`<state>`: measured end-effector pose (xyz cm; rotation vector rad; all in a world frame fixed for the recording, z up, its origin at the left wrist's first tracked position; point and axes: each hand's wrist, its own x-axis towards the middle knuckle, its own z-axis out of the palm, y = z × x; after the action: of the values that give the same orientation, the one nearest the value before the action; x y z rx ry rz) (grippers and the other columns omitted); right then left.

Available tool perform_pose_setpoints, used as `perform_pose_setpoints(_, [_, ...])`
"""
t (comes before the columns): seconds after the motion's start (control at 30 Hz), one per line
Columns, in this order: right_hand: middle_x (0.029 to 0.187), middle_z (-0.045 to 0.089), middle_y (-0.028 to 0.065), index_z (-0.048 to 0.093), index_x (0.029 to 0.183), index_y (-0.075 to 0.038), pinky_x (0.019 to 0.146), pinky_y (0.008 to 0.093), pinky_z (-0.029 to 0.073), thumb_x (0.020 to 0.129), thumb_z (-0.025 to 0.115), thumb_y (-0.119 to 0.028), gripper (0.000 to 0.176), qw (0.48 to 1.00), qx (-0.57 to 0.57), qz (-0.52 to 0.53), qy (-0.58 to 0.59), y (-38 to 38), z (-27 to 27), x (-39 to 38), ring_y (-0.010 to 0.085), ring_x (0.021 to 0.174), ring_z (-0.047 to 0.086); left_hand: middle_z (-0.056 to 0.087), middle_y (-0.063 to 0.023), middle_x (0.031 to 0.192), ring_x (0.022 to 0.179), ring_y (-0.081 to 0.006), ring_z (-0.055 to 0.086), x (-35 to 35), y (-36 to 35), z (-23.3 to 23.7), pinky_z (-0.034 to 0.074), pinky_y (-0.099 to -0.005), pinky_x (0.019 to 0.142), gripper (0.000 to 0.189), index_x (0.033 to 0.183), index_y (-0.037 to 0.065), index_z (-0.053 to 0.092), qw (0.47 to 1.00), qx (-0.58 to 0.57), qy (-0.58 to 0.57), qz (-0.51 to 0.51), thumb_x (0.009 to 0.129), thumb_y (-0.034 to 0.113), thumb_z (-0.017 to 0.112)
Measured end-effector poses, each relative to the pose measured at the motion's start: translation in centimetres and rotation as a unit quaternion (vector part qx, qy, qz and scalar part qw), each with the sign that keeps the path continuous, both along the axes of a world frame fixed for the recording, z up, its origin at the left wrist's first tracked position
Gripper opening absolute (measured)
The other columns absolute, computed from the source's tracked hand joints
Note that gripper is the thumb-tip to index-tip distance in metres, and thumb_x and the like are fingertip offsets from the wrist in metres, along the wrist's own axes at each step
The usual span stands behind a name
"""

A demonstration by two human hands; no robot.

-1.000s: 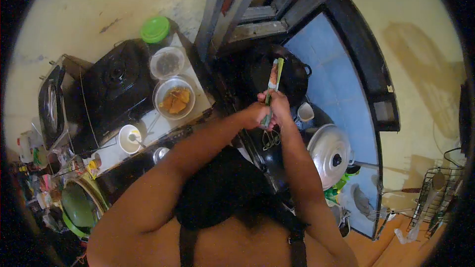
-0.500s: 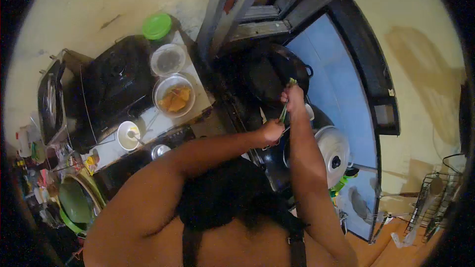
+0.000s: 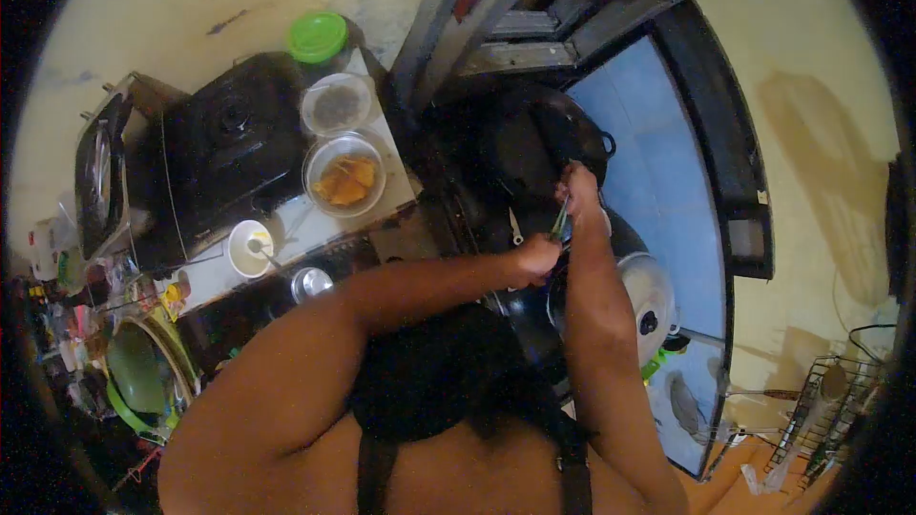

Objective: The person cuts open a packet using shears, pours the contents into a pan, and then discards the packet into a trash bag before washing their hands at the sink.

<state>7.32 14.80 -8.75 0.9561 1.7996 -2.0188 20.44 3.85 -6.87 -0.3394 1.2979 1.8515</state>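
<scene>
Hands work over the dark cooking area at frame centre. The left hand (image 3: 537, 257) is clenched on the lower end of a thin green strip (image 3: 560, 219), and the right hand (image 3: 578, 183) pinches its upper end. The strip runs taut and slanted between them, which looks like a two-ended hold for pulling or tearing. It is too small to tell what it is.

The strip sits just right of centre, at the near rim of a round black wok (image 3: 520, 148), probably held there so anything off it drops inside. The right forearm crosses a domed silver pot lid with black knob (image 3: 654, 300) lower right of the hands; what the lid covers is hidden.

- **Pale counter (image 3: 396, 193), left of centre:** a clear glass bowl of orange food pieces (image 3: 345, 179) sits near the wok and seems staged within reach.
- **Just above that bowl:** a smaller clear bowl with dark contents (image 3: 336, 105).
- **Upper left, against the wall:** a green-lidded jar (image 3: 318, 36), parked out of the way.
- **Left of the bowls:** a black box-shaped appliance (image 3: 229, 143).
- **Counter's front edge:** a small white cup with a spoon (image 3: 250, 248) and a small shiny metal cup (image 3: 312, 281).
- **Upper right, behind the wok:** a blue tiled surface (image 3: 649, 133).
- **Lower right:** a wire dish rack (image 3: 825, 396).
- **Lower left, among clutter:** a green basin (image 3: 134, 377).
</scene>
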Motion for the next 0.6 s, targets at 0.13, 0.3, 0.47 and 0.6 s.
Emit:
perform_pose_setpoints(0.13, [0.051,0.037,0.0002,0.047,0.073,-0.012,0.040,0.0261,0.032,0.084,0.044,-0.026,0.018,0.995,-0.086,0.030,0.041,0.0,0.5,0.1,0.0129,0.041,0.036,0.031,0.0020,0.051,0.038,-0.0105,0.027,-0.3,-0.4,-0.1,0.019,-0.0257,0.034,0.013,0.068,0.014,0.041,0.976,0.156,-0.145,0.054,0.080,0.016,0.043])
perform_pose_setpoints(0.3, [0.068,0.052,0.0026,0.049,0.100,-0.010,0.051,0.0305,0.040,0.087,0.039,-0.038,0.032,0.923,-0.351,-0.021,0.155,-2.5,4.5,3.4,0.0145,0.052,0.044,0.038,0.0035,0.052,0.041,-0.0121,0.036,-0.9,-1.2,-2.1,0.028,-0.0279,0.036,0.014,0.066,0.014,0.049,0.954,0.246,-0.169,0.037,0.076,0.024,0.052])
perform_pose_setpoints(0.47, [0.072,0.052,0.0021,0.046,0.112,-0.008,0.057,0.0272,0.038,0.090,0.036,-0.032,0.034,0.891,-0.430,0.001,0.147,-1.4,3.5,5.0,0.0138,0.057,0.044,0.037,0.0042,0.051,0.039,-0.0113,0.032,-1.2,-1.5,-1.7,0.026,-0.0262,0.035,0.014,0.066,0.014,0.047,0.952,0.252,-0.171,0.013,0.075,0.023,0.052])
perform_pose_setpoints(0.6, [0.064,0.047,0.0021,0.049,0.100,-0.006,0.051,0.0258,0.037,0.090,0.036,-0.027,0.027,0.914,-0.375,0.017,0.155,-0.3,1.8,4.5,0.0136,0.051,0.042,0.030,0.0035,0.048,0.035,-0.0097,0.024,-0.4,-1.4,-1.5,0.017,-0.0256,0.032,0.011,0.068,0.015,0.041,0.951,0.251,-0.181,0.010,0.078,0.015,0.043])
